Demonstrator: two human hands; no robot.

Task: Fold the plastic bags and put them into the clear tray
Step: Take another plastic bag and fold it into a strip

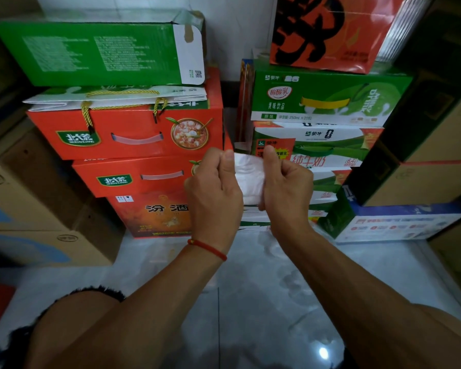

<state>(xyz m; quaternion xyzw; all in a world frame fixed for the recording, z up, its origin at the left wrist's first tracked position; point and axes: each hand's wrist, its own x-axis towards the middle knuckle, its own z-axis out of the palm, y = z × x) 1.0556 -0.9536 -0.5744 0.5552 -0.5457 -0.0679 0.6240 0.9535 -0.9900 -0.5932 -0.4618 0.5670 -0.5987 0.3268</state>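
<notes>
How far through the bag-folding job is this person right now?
In hand: both the left hand and right hand pinch a white plastic bag, already gathered into a small wad in mid-air. Left: placing it; no clear tray is in view, so bags already stored cannot be judged.

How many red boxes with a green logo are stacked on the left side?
2. The upper red box lies under the green carton; the lower red box sits directly beneath it. More may be hidden behind.

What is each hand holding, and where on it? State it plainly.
Both grip one folded white plastic bag: left hand on its left edge, right hand on its right edge.
</notes>
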